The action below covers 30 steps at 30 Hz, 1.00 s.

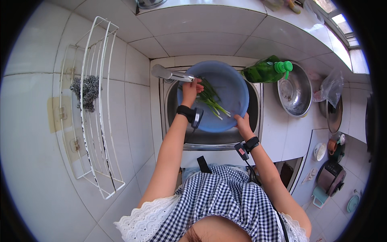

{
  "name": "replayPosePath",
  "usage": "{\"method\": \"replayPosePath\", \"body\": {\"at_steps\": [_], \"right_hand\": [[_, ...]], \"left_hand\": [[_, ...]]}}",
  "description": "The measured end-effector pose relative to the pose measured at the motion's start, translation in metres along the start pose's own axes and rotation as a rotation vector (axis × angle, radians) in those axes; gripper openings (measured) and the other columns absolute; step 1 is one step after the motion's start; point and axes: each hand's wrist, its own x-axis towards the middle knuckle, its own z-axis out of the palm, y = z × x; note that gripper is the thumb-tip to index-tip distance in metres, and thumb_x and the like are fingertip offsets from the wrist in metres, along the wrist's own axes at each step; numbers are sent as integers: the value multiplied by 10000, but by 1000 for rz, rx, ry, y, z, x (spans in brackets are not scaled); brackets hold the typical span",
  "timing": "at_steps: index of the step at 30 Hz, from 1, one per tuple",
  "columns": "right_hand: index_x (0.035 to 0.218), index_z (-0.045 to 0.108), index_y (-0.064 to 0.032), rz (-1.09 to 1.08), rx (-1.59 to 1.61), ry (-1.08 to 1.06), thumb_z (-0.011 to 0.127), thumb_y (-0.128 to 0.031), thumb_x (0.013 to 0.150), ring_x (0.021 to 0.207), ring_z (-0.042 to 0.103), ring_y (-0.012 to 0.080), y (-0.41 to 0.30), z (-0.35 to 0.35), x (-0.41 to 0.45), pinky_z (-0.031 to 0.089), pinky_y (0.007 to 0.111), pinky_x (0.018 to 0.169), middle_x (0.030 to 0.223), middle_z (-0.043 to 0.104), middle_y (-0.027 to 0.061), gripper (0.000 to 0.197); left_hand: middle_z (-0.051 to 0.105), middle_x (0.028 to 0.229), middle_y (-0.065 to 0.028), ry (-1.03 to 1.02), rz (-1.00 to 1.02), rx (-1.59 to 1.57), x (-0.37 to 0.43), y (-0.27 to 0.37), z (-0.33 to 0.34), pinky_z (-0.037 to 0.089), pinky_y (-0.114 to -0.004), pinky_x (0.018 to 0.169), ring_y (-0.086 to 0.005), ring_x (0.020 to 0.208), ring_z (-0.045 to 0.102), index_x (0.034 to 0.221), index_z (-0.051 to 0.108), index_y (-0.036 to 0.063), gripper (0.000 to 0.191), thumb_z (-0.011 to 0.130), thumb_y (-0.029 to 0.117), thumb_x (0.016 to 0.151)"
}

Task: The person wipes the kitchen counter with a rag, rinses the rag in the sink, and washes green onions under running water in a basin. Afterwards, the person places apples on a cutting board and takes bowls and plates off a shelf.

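A blue plastic basin [234, 90] sits in the stainless steel sink [211, 142]. Green onions [208, 95] lie inside it, white ends toward the basin's lower right side. My right hand [242, 122] grips the basin's rim at the lower right. Over the basin's left part, my left hand [192, 89] is raised at the spout end of the chrome faucet [178, 75]. Its fingers are partly curled beside the spout and the onion leaves. Whether they grip the faucet is unclear.
To the right stand a green pump bottle [263, 71] and a metal bowl [294, 90], with a clear plastic bag [332, 87] and a metal lid [335, 115] beyond. On the left wall hangs a white wire rack [102, 127] holding a steel wool scourer [87, 92].
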Motion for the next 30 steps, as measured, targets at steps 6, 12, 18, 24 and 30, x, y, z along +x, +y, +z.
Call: {"method": "replayPosePath", "body": {"at_steps": [6,12,18,24,30], "right_hand": [[1039,474,38,-64,128,-18,485,-37,708,750,591,223,-10,19,-4,522,318,537,902,558,131,340],[998,481,34,-94,2,26,502,-41,692,683,587,204,-7,27,-9,510,297,505,851,560,116,316],[1028,458,31,-113,-31,-21,489,-30,689,653,581,198,-17,22,-13,513,302,501,826,547,108,345],[1083,423,29,53,171,-35,450,3,691,776,580,250,-12,3,-9,528,375,573,930,524,136,394],[1063,434,45,52,110,-84,458,-11,696,758,588,234,-16,9,-13,527,348,563,922,536,141,372]], "left_hand": [[389,1193,-182,292,771,1196,-45,-11,0,345,-460,862,-356,1069,417,1240,377,103,446,500,203,824],[-2,1381,-259,100,406,1193,-52,-45,37,248,-533,940,-473,1147,297,1379,44,122,757,491,377,823],[-87,1385,-262,-74,463,1210,-54,-55,30,245,-536,942,-514,1118,306,1382,35,130,800,501,430,806],[174,1392,-169,-205,325,1311,-66,-9,11,302,-460,931,-379,1175,327,1330,290,181,606,538,339,800],[230,1374,-153,155,585,1352,-66,-20,21,298,-456,953,-343,1224,282,1304,324,110,609,565,315,783]]}}
